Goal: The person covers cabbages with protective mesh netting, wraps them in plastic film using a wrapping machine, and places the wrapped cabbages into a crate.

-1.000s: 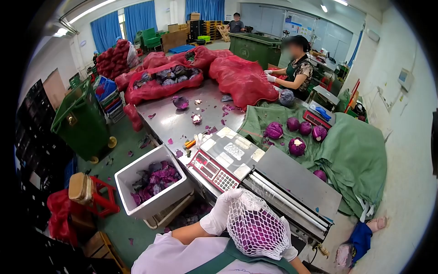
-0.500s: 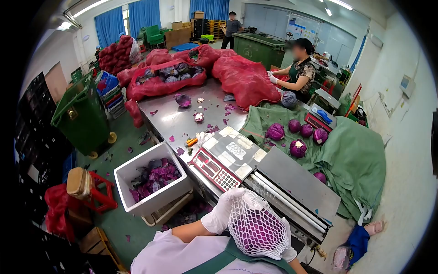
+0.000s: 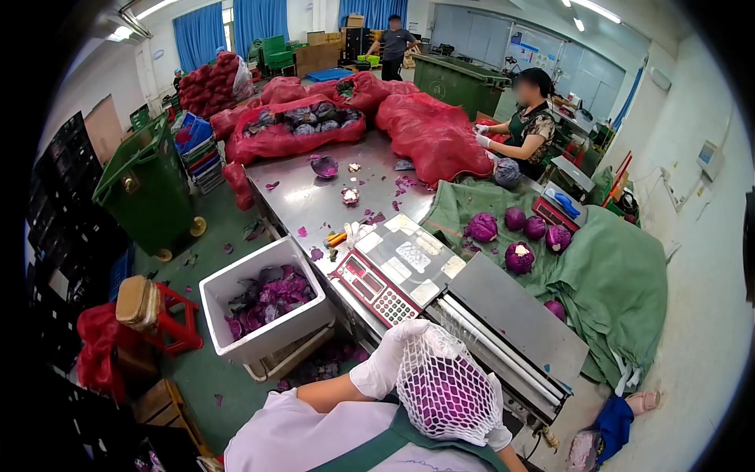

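A purple cabbage (image 3: pixel 447 397) sits inside a white foam net sleeve (image 3: pixel 476 383), close against my apron. My left hand (image 3: pixel 384 360), in a white glove, has its fingers closed round the gathered upper end of the net. On the other side, my gloved right hand (image 3: pixel 499 431) holds the netted cabbage from its right and below; most of its fingers are hidden behind it. Just beyond the cabbage is a digital scale (image 3: pixel 379 293), beside a wrapping machine (image 3: pixel 503 346) with a white roller.
Several trimmed purple cabbages (image 3: pixel 520 257) rest on green cloth (image 3: pixel 605 267) at right. A white foam box (image 3: pixel 211 293) of leaf scraps stands left of the steel table (image 3: pixel 295 197). Red mesh sacks (image 3: pixel 432 138) cover its far end, where a co-worker (image 3: pixel 528 130) works.
My view has shifted slightly, so the table and scale appear a little lower and further right. Both hands keep their hold on the netted cabbage. The far person's arms and stance have changed.
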`<action>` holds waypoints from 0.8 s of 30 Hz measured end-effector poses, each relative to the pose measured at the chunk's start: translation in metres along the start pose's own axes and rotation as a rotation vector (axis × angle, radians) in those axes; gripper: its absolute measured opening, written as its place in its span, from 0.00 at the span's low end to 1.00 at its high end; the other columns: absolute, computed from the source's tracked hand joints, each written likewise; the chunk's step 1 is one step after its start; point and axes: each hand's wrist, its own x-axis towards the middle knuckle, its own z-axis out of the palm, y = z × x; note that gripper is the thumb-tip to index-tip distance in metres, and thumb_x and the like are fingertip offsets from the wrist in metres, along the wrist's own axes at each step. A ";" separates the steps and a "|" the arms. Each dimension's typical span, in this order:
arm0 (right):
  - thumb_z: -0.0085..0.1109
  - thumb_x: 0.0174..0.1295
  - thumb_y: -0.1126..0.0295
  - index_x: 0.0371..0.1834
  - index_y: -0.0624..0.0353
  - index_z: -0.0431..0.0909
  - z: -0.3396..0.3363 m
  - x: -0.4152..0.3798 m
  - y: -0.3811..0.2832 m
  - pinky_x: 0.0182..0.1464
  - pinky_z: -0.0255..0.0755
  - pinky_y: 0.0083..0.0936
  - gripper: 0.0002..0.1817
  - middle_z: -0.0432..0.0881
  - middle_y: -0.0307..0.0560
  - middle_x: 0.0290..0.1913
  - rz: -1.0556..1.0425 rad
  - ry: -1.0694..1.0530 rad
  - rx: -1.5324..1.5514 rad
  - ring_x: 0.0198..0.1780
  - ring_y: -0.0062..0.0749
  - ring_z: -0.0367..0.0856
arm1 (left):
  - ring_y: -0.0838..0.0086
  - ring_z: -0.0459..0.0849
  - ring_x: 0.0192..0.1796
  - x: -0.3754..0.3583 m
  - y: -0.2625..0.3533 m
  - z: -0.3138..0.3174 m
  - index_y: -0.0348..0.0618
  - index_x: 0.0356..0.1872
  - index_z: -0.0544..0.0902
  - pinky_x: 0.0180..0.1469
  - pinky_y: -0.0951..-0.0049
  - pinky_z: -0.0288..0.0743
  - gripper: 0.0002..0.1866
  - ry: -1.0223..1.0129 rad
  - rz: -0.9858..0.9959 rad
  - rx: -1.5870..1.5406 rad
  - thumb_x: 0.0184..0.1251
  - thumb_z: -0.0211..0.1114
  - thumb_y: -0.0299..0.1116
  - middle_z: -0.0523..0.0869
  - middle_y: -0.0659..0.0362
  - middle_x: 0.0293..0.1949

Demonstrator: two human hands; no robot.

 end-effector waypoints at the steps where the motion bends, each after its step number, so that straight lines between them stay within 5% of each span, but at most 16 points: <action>1: 0.36 0.72 0.42 0.69 0.63 0.65 -0.001 0.001 0.000 0.65 0.70 0.36 0.37 0.75 0.54 0.63 0.019 0.016 0.042 0.60 0.39 0.77 | 0.58 0.87 0.38 0.000 -0.001 0.000 0.27 0.32 0.84 0.50 0.62 0.80 0.17 0.001 0.001 -0.001 0.66 0.55 0.35 0.87 0.44 0.36; 7: 0.36 0.72 0.42 0.69 0.63 0.65 0.005 -0.006 -0.005 0.65 0.70 0.37 0.37 0.74 0.54 0.64 -0.074 -0.035 -0.122 0.61 0.40 0.76 | 0.58 0.86 0.39 0.004 -0.001 -0.002 0.28 0.32 0.83 0.51 0.62 0.80 0.16 -0.051 0.035 0.010 0.65 0.56 0.34 0.87 0.44 0.36; 12: 0.37 0.73 0.44 0.66 0.63 0.68 -0.035 0.022 0.011 0.62 0.74 0.36 0.34 0.78 0.53 0.60 0.067 -0.151 0.246 0.57 0.38 0.80 | 0.56 0.86 0.40 0.005 0.001 0.001 0.27 0.32 0.83 0.51 0.60 0.79 0.16 -0.192 -0.006 -0.037 0.65 0.57 0.35 0.87 0.43 0.36; 16: 0.39 0.72 0.45 0.66 0.62 0.69 -0.035 0.023 0.013 0.63 0.72 0.37 0.33 0.77 0.52 0.60 0.026 -0.118 0.224 0.58 0.39 0.79 | 0.57 0.87 0.40 0.015 -0.001 -0.005 0.28 0.34 0.83 0.51 0.62 0.80 0.17 -0.189 0.024 0.039 0.67 0.54 0.36 0.87 0.44 0.37; 21: 0.39 0.71 0.45 0.67 0.59 0.69 -0.037 0.023 0.009 0.66 0.67 0.41 0.33 0.76 0.50 0.63 0.011 -0.126 0.287 0.61 0.41 0.75 | 0.69 0.86 0.40 0.010 0.000 0.018 0.33 0.40 0.84 0.48 0.69 0.79 0.16 0.195 0.050 0.314 0.71 0.54 0.37 0.88 0.53 0.38; 23: 0.40 0.71 0.45 0.67 0.58 0.69 -0.038 0.024 0.001 0.67 0.66 0.42 0.32 0.75 0.49 0.63 -0.007 -0.139 0.327 0.62 0.41 0.74 | 0.76 0.84 0.40 0.029 -0.002 -0.005 0.35 0.44 0.84 0.46 0.75 0.77 0.14 0.191 0.266 0.658 0.70 0.57 0.35 0.87 0.59 0.39; 24: 0.40 0.71 0.45 0.67 0.57 0.69 -0.040 0.026 -0.008 0.68 0.65 0.43 0.32 0.75 0.49 0.64 -0.021 -0.152 0.361 0.63 0.42 0.73 | 0.79 0.81 0.43 0.040 -0.001 -0.012 0.35 0.49 0.82 0.47 0.79 0.73 0.14 0.224 0.342 0.587 0.70 0.59 0.33 0.86 0.62 0.41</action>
